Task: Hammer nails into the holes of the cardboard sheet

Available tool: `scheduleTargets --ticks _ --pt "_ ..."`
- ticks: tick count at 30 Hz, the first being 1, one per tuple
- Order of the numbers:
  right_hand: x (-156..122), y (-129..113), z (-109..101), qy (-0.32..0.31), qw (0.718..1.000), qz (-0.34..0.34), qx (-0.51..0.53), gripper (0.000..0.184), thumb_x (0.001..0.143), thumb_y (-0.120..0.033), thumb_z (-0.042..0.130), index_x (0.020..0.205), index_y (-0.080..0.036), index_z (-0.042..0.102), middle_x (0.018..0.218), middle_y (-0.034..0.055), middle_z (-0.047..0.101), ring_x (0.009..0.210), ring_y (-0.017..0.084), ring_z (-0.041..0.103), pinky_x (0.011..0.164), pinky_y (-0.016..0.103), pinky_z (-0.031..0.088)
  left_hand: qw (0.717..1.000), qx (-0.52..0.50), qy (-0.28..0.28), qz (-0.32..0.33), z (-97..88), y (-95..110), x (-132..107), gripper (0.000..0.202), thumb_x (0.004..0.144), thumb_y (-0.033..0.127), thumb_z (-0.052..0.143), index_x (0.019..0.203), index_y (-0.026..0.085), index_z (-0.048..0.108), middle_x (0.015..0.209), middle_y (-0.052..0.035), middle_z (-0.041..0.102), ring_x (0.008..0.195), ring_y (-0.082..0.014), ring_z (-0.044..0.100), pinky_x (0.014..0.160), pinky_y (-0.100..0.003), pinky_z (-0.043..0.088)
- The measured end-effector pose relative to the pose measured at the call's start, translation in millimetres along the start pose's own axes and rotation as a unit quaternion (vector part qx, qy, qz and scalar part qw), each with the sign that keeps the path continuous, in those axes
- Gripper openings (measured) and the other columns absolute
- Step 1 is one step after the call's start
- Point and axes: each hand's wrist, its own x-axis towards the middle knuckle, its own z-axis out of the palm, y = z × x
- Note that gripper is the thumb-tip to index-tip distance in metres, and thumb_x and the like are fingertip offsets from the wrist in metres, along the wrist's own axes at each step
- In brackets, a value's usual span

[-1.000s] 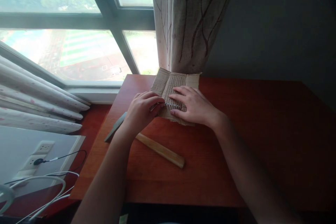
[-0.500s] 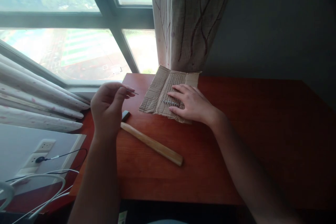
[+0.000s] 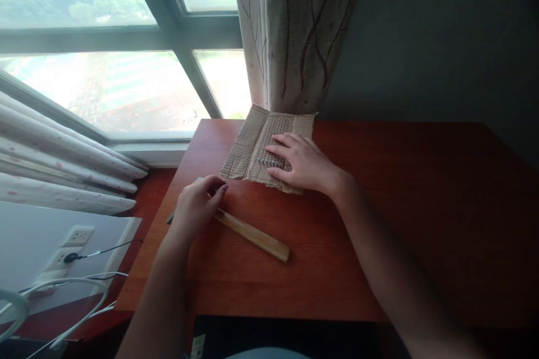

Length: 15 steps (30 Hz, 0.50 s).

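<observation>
My left hand (image 3: 201, 202) hovers low over the hammer, thumb and fingertips pinched together. The thin nail-like metal pin seen in that pinch a moment ago is now hidden. Under and beyond this hand lies the hammer, its wooden handle (image 3: 252, 235) slanting to the right and its dark head (image 3: 170, 217) mostly covered. With fingers spread, my right hand (image 3: 300, 161) rests flat on a perforated panel (image 3: 279, 125) with rows of small holes. Small jagged metallic bits show at the panel's near end. Creased cardboard (image 3: 242, 154) lies beneath and around the panel.
The reddish-brown wooden desk (image 3: 328, 269) carries these things. A window (image 3: 105, 90) and a curtain (image 3: 290, 33) stand behind it. At lower left are wall sockets (image 3: 80, 235), a black plug and white cables (image 3: 84, 280).
My left hand has come down and slightly to the right, from above the desk to over the hammer's upper handle. The pin has gone out of sight. My right hand stays on the panel.
</observation>
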Motion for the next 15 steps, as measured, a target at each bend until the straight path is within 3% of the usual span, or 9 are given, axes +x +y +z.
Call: scheduleTargets --ticks 12,15 --pt "0 1 0 -0.002 1.000 0.000 0.004 0.061 0.096 -0.054 0.055 0.148 -0.023 0.057 0.163 0.0101 0.043 0.151 0.033 0.033 0.124 0.052 0.025 0.995 0.103 -0.009 0.003 1.5 16 0 0.021 0.089 0.040 0.055 0.088 0.023 0.068 0.083 -0.0041 0.075 0.075 -0.0236 0.069 0.062 -0.031 0.041" --pt "0 2 1 0.003 1.000 -0.003 0.004 0.060 0.096 -0.054 0.055 0.147 -0.022 0.058 0.162 0.0108 0.043 0.150 0.033 0.034 0.123 0.052 0.025 0.997 0.064 0.032 0.007 -1.1 11 1 0.021 0.088 0.038 0.058 0.089 0.022 0.070 0.084 -0.0038 0.075 0.074 -0.0213 0.068 0.063 -0.030 0.044"
